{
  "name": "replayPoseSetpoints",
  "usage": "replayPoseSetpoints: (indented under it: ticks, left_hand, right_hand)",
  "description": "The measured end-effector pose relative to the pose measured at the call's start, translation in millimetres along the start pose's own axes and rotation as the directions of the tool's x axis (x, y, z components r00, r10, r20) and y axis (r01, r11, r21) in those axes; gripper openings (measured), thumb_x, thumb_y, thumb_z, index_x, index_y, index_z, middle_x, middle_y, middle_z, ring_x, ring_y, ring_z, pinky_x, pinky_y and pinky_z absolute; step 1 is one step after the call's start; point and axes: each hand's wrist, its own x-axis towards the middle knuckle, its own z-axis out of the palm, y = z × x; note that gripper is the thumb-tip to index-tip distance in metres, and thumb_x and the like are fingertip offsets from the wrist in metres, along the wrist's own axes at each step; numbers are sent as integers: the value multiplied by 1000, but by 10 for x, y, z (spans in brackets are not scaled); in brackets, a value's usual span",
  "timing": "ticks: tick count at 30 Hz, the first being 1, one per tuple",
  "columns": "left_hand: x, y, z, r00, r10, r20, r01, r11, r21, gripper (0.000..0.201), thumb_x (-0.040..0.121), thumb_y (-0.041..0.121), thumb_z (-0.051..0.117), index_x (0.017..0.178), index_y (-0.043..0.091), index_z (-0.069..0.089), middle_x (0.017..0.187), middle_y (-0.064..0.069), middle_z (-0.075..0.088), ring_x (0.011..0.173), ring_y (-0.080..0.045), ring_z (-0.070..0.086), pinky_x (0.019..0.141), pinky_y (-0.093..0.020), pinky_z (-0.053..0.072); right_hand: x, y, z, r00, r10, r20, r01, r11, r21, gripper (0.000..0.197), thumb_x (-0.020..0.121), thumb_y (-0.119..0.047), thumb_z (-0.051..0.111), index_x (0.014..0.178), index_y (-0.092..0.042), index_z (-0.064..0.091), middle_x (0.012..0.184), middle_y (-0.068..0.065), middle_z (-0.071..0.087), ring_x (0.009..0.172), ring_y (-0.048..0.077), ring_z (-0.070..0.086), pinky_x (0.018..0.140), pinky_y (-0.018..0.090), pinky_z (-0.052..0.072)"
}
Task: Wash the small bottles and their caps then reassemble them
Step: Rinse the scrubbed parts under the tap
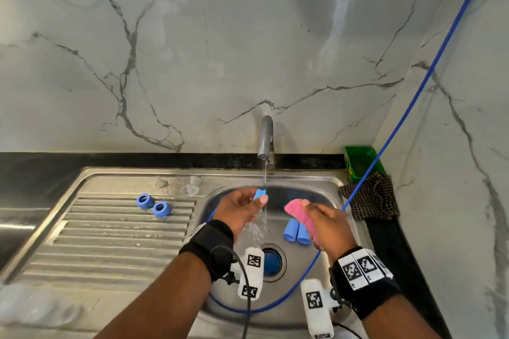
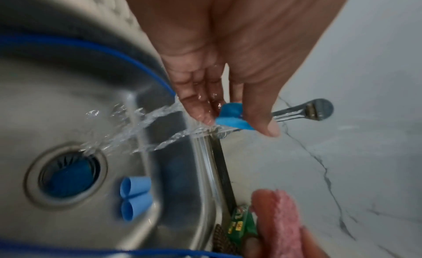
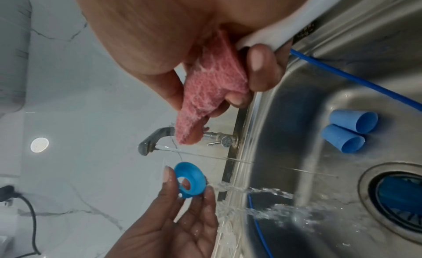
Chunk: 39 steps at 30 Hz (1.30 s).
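Observation:
My left hand (image 1: 245,202) pinches a blue ring-shaped cap (image 1: 259,194) (image 2: 233,117) (image 3: 190,179) between thumb and fingertips, under the running water from the tap (image 1: 266,140). Over the right side of the basin, my right hand (image 1: 323,221) grips a pink scrubbing cloth (image 1: 301,216) (image 3: 210,92), folded in its fingers. Two blue tapered caps (image 1: 297,231) (image 2: 134,195) (image 3: 349,130) lie side by side on the sink floor. Two more blue ring caps (image 1: 153,205) rest on the ribbed drainboard. Small clear pieces (image 1: 192,186) sit at the drainboard's far edge.
The steel sink (image 1: 334,187) has a drain (image 1: 272,263) with a blue strainer. A blue cable (image 1: 407,107) loops across the basin. A green tray (image 1: 360,162) and a checked cloth (image 1: 370,197) sit at the right corner. Clear items (image 1: 35,305) lie near left.

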Motion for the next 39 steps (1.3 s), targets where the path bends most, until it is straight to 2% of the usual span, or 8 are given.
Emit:
replayPoseSetpoints:
  ticks: [5, 14, 19, 23, 30, 34, 36, 39]
  left_hand:
    - [-129, 4, -315, 964, 265, -17, -246, 915, 321, 33, 83, 28, 82, 114, 24, 72, 106, 9, 72, 95, -6, 65, 80, -12, 50]
    - [-383, -365, -858, 950, 279, -144, -163, 830, 533, 33, 78, 18, 86, 106, 25, 70, 93, 12, 68, 82, -2, 61, 71, -1, 40]
    - [-204, -535, -1466, 922, 171, -347, 62, 821, 568, 29, 81, 26, 83, 107, 20, 73, 97, 3, 72, 79, -14, 64, 72, -4, 39]
    - [60, -548, -2039, 841, 165, -515, 175, 818, 548, 41, 82, 13, 79, 120, 9, 67, 117, -11, 70, 112, -32, 64, 95, -28, 41]
    - [412, -624, -2593, 835, 128, -535, 258, 768, 586, 69, 86, 6, 70, 148, 11, 41, 121, -14, 70, 118, -38, 61, 102, -39, 43]
    - [548, -716, -2665, 836, 145, -529, 216, 800, 560, 58, 87, 2, 66, 141, 13, 49, 120, -14, 70, 114, -38, 63, 100, -39, 45]
    - [583, -767, -2669, 850, 153, -504, 207, 783, 587, 51, 88, 4, 66, 136, 12, 53, 122, -15, 68, 113, -39, 63, 98, -39, 45]
    - [613, -877, -2690, 825, 151, -544, 209, 813, 543, 69, 83, 5, 76, 144, 6, 45, 135, -20, 60, 124, -40, 56, 109, -44, 41]
  right_hand:
    - [-200, -50, 109, 999, -33, 35, 33, 999, -6, 28, 104, -25, 52, 105, -14, 77, 42, -17, 53, 34, -2, 41, 37, 8, 28]
    - [-371, -1, 323, 998, -49, 35, 49, 999, -6, 23, 101, -25, 55, 95, -21, 77, 66, -14, 72, 39, -6, 48, 39, 8, 33]
    - [-397, 4, 581, 999, -4, 50, 2, 999, 46, 21, 100, -17, 59, 99, -7, 77, 51, -13, 64, 38, -6, 51, 40, 5, 35]
    - [-402, 5, 812, 998, 14, 61, -18, 998, 65, 21, 102, -11, 55, 105, 0, 73, 48, -13, 61, 36, -6, 50, 39, 5, 36]
    - [-310, 49, 1004, 1000, 2, 31, -1, 999, -35, 23, 102, -12, 54, 89, -4, 72, 42, -15, 55, 38, -8, 51, 41, 5, 37]
    - [-215, 170, 1020, 1000, 22, -8, -22, 999, -45, 21, 100, -17, 58, 95, -14, 78, 66, -11, 73, 47, -6, 58, 43, 5, 38]
    - [-187, 218, 1002, 998, 50, -50, -51, 998, -30, 21, 99, -20, 60, 95, -15, 80, 85, -7, 78, 69, -5, 70, 53, 4, 44]
    - [-180, 233, 923, 991, 66, -117, -67, 998, -5, 19, 99, -22, 62, 97, -16, 80, 90, -4, 79, 74, -3, 71, 56, 7, 46]
